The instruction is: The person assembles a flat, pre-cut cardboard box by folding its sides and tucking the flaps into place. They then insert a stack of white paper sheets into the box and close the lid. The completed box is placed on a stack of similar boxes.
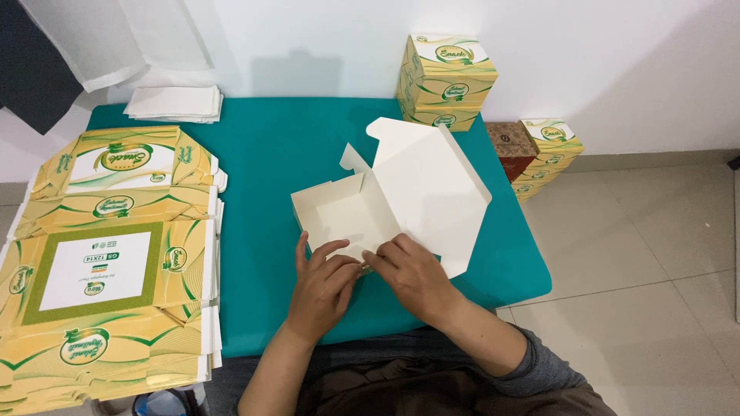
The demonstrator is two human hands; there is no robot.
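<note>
Head view: both hands work at the near wall of a half-folded white carton that rests on the teal surface. Left hand lies palm down, its fingers loosely spread and pressed on the carton's near edge, thumb tucked toward the right hand. Right hand lies just beside it, touching it at the fingertips; its fingers are curled together and appear to pinch a small flap at the carton's near edge, though the exact grip is hidden under the knuckles. Just beyond the fingers the carton's open tray faces up, plain white inside; its lid panel stands open and leans away to the right of the fingers, with a small tab raised at the far left corner. Well to the left of the fingers, a stack of flat printed carton blanks, yellow and green with a white panel, overhangs the surface's edge. Far beyond the fingers to the left lies a small pile of folded white paper. Far beyond them to the right, a stack of finished yellow-green boxes stands at the surface's back corner; more boxes sit on the tiled floor beside it.
</note>
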